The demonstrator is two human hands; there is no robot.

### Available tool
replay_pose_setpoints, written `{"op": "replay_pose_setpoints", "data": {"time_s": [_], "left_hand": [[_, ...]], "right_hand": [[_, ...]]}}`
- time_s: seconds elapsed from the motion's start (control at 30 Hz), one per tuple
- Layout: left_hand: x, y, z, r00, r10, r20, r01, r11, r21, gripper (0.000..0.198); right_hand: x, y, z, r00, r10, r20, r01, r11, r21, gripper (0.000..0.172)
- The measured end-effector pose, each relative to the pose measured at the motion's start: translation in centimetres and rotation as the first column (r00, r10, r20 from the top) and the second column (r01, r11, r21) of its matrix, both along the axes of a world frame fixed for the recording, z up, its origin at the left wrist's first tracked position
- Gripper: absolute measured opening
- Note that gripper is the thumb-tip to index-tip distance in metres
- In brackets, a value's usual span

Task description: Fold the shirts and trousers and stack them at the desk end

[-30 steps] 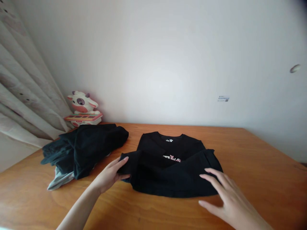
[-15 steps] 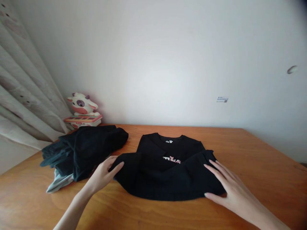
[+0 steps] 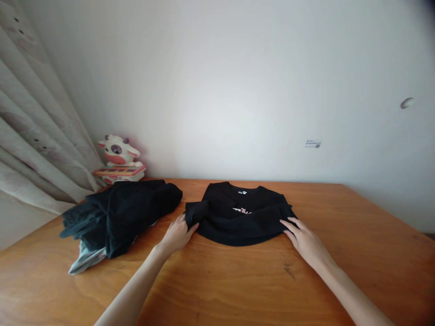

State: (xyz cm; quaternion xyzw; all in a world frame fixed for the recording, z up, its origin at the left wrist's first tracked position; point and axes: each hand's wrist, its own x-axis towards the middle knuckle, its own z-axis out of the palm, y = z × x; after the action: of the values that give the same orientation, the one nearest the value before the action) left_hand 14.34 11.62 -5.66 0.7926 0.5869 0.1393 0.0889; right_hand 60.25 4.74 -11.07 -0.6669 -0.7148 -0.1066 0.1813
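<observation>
A black T-shirt lies on the table with its neckline toward the wall and its lower part folded up over the front. The fold partly covers a white and pink chest print. My left hand grips the shirt's left folded corner, thumb in front and the other fingers partly hidden behind the cloth. At the right end of the fold, my right hand holds the edge between thumb and fingers.
A heap of dark clothes with a light grey piece under it lies to the left on the wooden table. Behind it stand a cow toy keyboard and a pale curtain. A wall rises behind the table.
Both hands have moved forward and closer together with the shirt's lower part. The fold is now narrower and farther from me, covering more of the print.
</observation>
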Motion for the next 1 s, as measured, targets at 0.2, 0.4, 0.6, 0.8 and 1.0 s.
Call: {"op": "replay_pose_setpoints", "data": {"time_s": [0.2, 0.4, 0.6, 0.8, 1.0], "left_hand": [[2.1, 0.4, 0.0, 0.990, 0.102, -0.099, -0.098, 0.994, 0.042, 0.050], [1.6, 0.5, -1.5, 0.982, 0.169, -0.084, -0.157, 0.979, 0.131, 0.043], [-0.2, 1.7, -2.3, 0.958, 0.287, -0.021, -0.281, 0.948, 0.149, 0.047], [-2.0, 2.2, -3.9, 0.963, 0.227, 0.148, -0.255, 0.943, 0.213, 0.052], [-1.4, 2.1, -3.2, 0.878, 0.298, 0.375, -0.408, 0.875, 0.260, 0.052]], "right_hand": [[-2.3, 2.7, 2.1, 0.972, -0.230, 0.044, 0.229, 0.973, 0.028, 0.049], [-2.3, 1.5, 1.6, 0.826, -0.547, -0.137, 0.539, 0.837, -0.097, 0.065], [-4.2, 4.4, 1.0, 0.889, -0.394, -0.235, 0.367, 0.918, -0.148, 0.048], [-4.6, 6.7, 0.3, 0.842, -0.318, -0.435, 0.328, 0.943, -0.054, 0.049], [-3.0, 5.3, -0.2, 0.665, -0.184, -0.724, 0.382, 0.917, 0.117, 0.061]]}}
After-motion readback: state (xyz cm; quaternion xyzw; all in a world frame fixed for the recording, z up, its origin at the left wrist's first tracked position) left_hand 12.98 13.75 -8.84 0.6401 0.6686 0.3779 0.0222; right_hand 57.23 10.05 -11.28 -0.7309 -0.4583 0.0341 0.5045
